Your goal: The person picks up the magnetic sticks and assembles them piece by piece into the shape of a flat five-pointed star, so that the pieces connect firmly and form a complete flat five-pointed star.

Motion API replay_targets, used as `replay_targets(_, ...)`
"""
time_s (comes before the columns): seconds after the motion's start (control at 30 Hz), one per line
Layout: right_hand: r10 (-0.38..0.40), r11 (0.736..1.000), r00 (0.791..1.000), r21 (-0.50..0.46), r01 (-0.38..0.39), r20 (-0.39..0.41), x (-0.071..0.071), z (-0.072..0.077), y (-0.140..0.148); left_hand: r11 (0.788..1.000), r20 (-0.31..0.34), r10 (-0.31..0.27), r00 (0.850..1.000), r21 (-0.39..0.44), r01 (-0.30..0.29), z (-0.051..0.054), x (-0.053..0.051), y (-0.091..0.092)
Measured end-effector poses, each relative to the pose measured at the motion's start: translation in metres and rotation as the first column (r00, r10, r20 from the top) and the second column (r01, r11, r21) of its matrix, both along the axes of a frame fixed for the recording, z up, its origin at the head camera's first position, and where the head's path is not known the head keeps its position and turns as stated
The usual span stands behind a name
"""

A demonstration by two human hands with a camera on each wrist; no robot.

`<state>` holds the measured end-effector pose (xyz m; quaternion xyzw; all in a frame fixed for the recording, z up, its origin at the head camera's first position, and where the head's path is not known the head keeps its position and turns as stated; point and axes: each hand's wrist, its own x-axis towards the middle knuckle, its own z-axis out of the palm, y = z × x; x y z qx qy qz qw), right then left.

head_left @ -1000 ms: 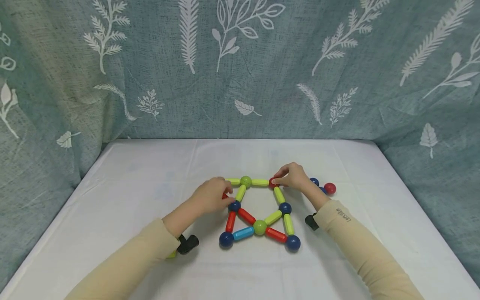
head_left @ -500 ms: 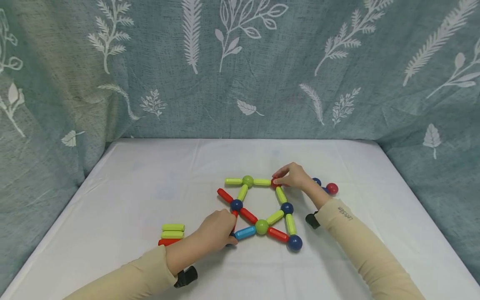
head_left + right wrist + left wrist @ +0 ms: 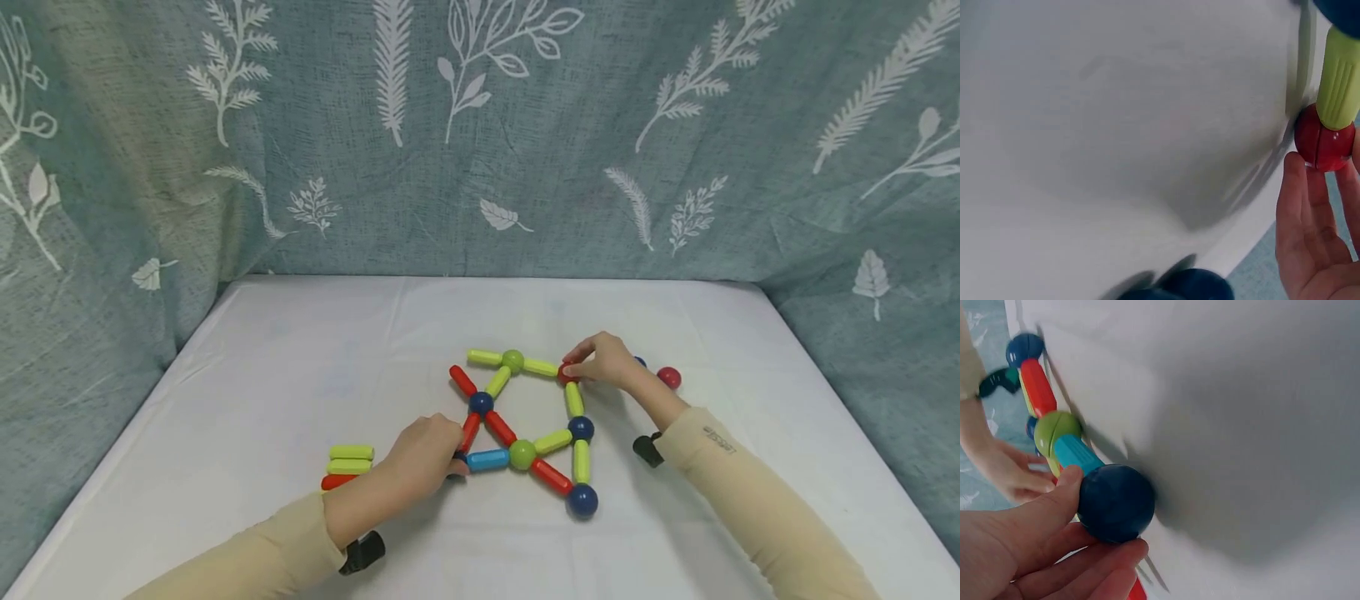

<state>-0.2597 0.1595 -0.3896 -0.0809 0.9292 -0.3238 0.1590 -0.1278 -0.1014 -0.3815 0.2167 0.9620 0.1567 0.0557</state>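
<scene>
In the head view the left hand (image 3: 422, 457) grips a blue ball at the near left corner of a structure of rods and balls. The left wrist view shows that blue ball (image 3: 1116, 503) between thumb and fingers, joined to a light blue rod (image 3: 1077, 454). At the far right corner the right hand (image 3: 609, 363) pinches a red ball (image 3: 1324, 139), with a yellow-green rod (image 3: 1339, 78) attached. A green ball (image 3: 522, 454) joins several rods in the near middle, and a blue ball (image 3: 582, 501) forms the near right corner.
Yellow-green rods (image 3: 351, 452) and a red rod (image 3: 339, 482) lie left of the structure, partly behind the left forearm. Right of the right hand are a loose red ball (image 3: 669, 377) and a partly hidden blue ball (image 3: 640, 362). A patterned curtain (image 3: 450, 200) hangs behind the table.
The left hand has moved from the middle left blue ball to the near left one and gripped it. The structure has turned slightly clockwise, while the right hand keeps its pinch on the red ball.
</scene>
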Motion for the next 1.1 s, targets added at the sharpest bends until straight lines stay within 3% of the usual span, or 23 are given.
replay_targets(0.2,-0.038,0.999,0.999,0.019,0.038,0.008,0.019,-0.003,0.013,0.999,-0.05,0.019,0.999,-0.043,-0.021,0.001,-0.015,-0.008)
replay_targets(0.43,-0.007,0.999,1.0,0.051,0.008,-0.03,0.051,-0.002,0.017,0.999,-0.042,0.028,0.999,-0.023,-0.029,-0.001,-0.044,-0.022)
replay_targets(0.7,0.034,0.999,0.999,-0.023,-0.034,-0.011,0.083,-0.003,0.01,0.999,-0.033,-0.001,0.999,-0.05,-0.001,-0.001,-0.076,-0.03)
replay_targets(0.9,0.033,0.999,0.999,-0.023,-0.033,-0.003,0.091,-0.005,0.005,0.997,-0.021,-0.006,1.0,-0.082,0.004,0.001,-0.091,-0.026)
replay_targets(1.1,0.042,0.999,0.999,-0.033,-0.042,-0.011,0.091,-0.006,0.008,0.995,0.031,0.011,0.999,-0.102,-0.008,0.003,-0.097,-0.022)
